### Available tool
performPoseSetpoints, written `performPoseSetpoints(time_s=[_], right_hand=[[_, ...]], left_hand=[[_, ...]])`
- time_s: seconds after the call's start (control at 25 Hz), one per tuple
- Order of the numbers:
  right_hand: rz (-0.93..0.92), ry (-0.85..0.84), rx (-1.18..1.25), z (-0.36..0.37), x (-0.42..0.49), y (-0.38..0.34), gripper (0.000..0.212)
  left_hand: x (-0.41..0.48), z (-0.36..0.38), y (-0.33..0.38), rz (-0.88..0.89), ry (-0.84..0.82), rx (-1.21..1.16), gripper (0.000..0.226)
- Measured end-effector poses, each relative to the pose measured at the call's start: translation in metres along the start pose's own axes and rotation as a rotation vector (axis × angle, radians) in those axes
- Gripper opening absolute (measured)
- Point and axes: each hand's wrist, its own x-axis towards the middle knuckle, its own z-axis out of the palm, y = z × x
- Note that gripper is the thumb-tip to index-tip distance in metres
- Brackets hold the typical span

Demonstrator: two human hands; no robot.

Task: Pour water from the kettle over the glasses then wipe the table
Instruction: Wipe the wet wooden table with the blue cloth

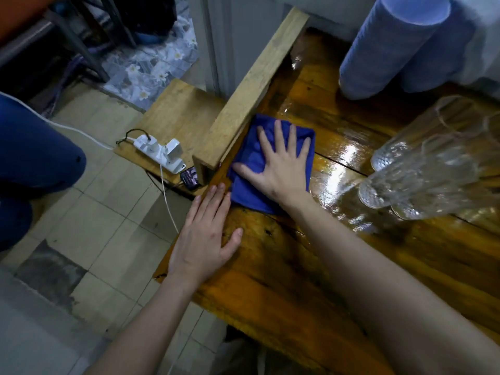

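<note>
Left hand (205,234) lies flat, fingers spread, holding nothing, braced on near left edge of table (284,280). Right hand (281,163) presses spread-open on blue cloth (249,190) at far left edge. Kettle not visible. Risk: water pushed off onto power strip (159,152) just left; wide stroke could knock glasses (422,169), right.

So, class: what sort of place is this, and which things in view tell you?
Probably a home or small eatery, not a workshop: a wet wooden table with drinking glasses, a tiled floor with a flowered mat, and a power strip on a low shelf.
</note>
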Motion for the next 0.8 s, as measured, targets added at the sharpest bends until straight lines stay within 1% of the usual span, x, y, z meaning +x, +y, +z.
performPoseSetpoints(time_s=[0.2, 0.32, 0.44, 0.56, 0.8], right_hand=[[0.017, -0.011, 0.011, -0.002, -0.070, 0.007, 0.101], [0.019, -0.056, 0.021, -0.004, -0.123, 0.012, 0.102], [0.084, -0.085, 0.022, -0.007, -0.165, 0.019, 0.102], [0.140, -0.093, 0.019, -0.010, -0.177, 0.021, 0.102], [0.150, -0.088, 0.001, -0.011, -0.164, 0.024, 0.101]], left_hand=[[-0.002, 0.002, -0.001, 0.014, 0.001, 0.003, 0.072], [-0.002, 0.003, -0.001, 0.007, 0.024, -0.006, 0.071], [-0.003, 0.003, 0.001, 0.009, 0.035, -0.004, 0.071], [-0.004, 0.003, 0.002, 0.007, 0.024, 0.025, 0.072], [-0.003, 0.004, 0.002, 0.009, 0.017, 0.060, 0.070]])
